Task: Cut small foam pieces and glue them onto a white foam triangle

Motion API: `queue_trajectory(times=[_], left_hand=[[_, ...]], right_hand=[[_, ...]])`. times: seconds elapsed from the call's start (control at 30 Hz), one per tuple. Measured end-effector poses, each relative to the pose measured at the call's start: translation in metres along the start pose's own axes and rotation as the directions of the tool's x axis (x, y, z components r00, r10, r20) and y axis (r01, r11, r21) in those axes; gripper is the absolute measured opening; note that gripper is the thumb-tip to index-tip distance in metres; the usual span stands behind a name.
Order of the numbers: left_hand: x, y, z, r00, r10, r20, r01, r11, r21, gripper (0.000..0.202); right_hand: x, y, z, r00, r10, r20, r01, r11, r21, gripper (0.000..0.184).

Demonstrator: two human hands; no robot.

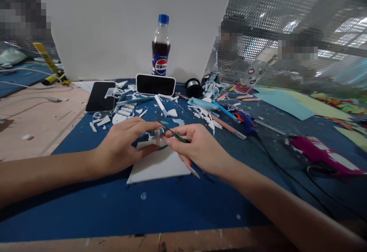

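Observation:
My left hand [117, 145] is closed around the sides of a small white and teal piece [157, 137], thumb below and fingers above. A thin tool with a green handle and a dark pointed tip [180, 137] sits in my right hand [200, 147], pinched between thumb and fingers. Its tip reaches up and left, over the small piece; whether it touches cannot be made out. Under both hands lies a white foam sheet [160, 168] on the blue table mat [114, 210]. Fingers hide part of the small piece.
Behind my hands, white scraps [123, 112], a propped phone [155, 85], a cola bottle [161, 49] and a wire spool [194, 88] stand or lie. A dark phone [101, 96] is at left. At right are a blue glue gun [246, 121] and a magenta device [323, 154] with cables.

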State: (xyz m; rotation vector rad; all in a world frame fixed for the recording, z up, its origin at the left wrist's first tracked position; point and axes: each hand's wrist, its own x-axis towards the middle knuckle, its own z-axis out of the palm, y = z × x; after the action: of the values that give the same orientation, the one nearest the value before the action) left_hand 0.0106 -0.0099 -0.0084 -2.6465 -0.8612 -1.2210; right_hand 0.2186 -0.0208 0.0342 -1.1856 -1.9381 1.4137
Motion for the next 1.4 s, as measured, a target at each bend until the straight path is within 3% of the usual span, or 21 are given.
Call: queue_trajectory(times=[0.67, 0.83, 0.93, 1.07, 1.2, 1.3, 1.4], left_hand=[[0.003, 0.002, 0.001, 0.999, 0.028, 0.020, -0.028, 0.999, -0.024, 0.025], [0.005, 0.000, 0.000, 0.998, 0.023, 0.050, -0.022, 1.000, -0.011, 0.026], [0.005, -0.002, 0.000, 0.997, 0.011, 0.070, -0.010, 1.000, -0.009, 0.024], [0.005, -0.004, -0.002, 0.990, -0.087, 0.114, 0.096, 0.993, -0.069, 0.023], [0.004, -0.005, -0.003, 0.967, -0.210, 0.145, 0.237, 0.951, -0.198, 0.026], [0.004, -0.006, -0.002, 0.940, -0.303, 0.155, 0.339, 0.868, -0.362, 0.027], [0.005, -0.007, -0.001, 0.909, -0.373, 0.184, 0.414, 0.773, -0.480, 0.027]], right_hand=[[0.002, 0.001, 0.005, 0.999, -0.014, -0.043, 0.014, 1.000, 0.001, 0.013], [0.003, 0.001, 0.002, 0.992, -0.023, -0.126, 0.021, 1.000, -0.019, 0.014], [0.004, 0.001, -0.005, 0.971, -0.035, -0.238, 0.022, 0.998, -0.059, 0.016], [0.006, 0.004, -0.019, 0.922, -0.044, -0.385, -0.027, 0.984, -0.177, 0.014], [0.008, 0.012, -0.033, 0.863, -0.135, -0.488, -0.047, 0.938, -0.343, 0.016], [0.010, 0.016, -0.038, 0.822, -0.207, -0.530, -0.075, 0.883, -0.462, 0.036], [0.013, 0.019, -0.039, 0.815, -0.210, -0.540, -0.132, 0.840, -0.526, 0.036]])
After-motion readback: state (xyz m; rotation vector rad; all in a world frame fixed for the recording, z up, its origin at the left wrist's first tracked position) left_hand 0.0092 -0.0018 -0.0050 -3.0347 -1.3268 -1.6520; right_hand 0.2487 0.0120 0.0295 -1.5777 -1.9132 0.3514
